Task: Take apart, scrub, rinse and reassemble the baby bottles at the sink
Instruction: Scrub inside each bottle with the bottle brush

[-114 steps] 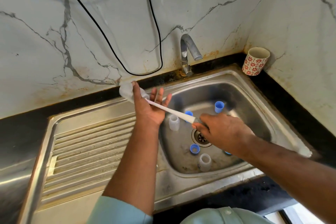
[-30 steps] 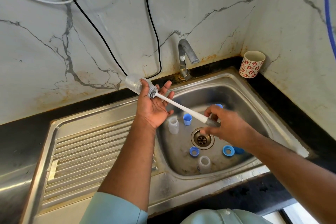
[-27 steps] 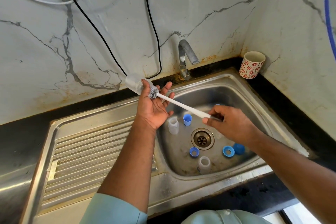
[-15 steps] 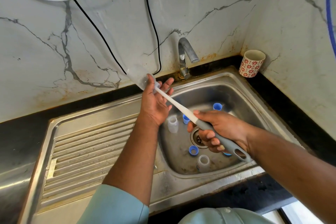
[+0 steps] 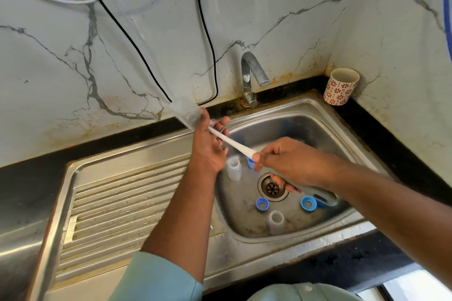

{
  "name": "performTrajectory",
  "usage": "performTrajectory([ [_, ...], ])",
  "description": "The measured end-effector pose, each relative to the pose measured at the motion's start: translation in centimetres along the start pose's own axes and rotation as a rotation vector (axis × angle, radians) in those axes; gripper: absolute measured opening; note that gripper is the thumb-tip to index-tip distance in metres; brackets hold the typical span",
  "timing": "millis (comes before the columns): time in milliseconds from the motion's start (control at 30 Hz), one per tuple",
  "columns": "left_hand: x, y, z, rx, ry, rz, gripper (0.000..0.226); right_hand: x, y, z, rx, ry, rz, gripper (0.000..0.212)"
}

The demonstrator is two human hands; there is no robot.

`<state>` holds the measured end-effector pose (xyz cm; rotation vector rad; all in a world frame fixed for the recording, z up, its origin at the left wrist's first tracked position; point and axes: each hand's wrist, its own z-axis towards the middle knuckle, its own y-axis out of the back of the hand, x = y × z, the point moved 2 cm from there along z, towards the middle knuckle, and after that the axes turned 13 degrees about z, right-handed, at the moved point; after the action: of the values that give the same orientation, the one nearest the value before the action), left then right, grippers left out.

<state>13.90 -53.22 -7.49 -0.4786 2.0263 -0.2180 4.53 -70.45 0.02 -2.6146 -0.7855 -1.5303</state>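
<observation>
Near edge of the sink [image 5: 281, 244]: one clear bottle body [image 5: 276, 222] standing open-end up, blue rings [image 5: 262, 203] and [image 5: 308, 202] beside the drain [image 5: 272, 187]. A second bottle body [image 5: 234, 168] stands left of the drain, still unscrubbed by the look of it.

Right hand [image 5: 291, 164] is curled round the grey grip of the bottle brush [image 5: 232, 143], shaft pointing up-left. Left hand [image 5: 209, 145] grips the held bottle [image 5: 187, 113] near its mouth, fingertips splayed loosely; bottle tilted, base toward the wall, over the drainboard edge. Brush head is inside it.

Step in hand: scrubbing the interior. Do it well: keep the shaft in line with the bottle axis, push to the base, twist and stroke. Hold firm at the neck; wet plastic likely slips.

Tap [image 5: 250, 76] at the back shows no water. Patterned cup [image 5: 340, 87] in the far tabletop corner.
</observation>
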Motion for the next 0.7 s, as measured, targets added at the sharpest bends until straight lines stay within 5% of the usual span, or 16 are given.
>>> performTrajectory([
  [267,0.4,1.4,0.2,-0.022,0.185,-0.193,0.050,0.1,2.3,1.5,-0.198,0.299,-1.166,0.043],
  [500,-0.7,0.0,-0.7,0.090,0.154,-0.068,0.043,-1.8,2.7,1.7,-0.363,0.372,-1.212,0.048],
  [700,-0.2,1.2,-0.5,0.002,0.254,-0.010,0.058,-3.6,3.9,0.8,-0.290,0.490,-1.326,0.053],
])
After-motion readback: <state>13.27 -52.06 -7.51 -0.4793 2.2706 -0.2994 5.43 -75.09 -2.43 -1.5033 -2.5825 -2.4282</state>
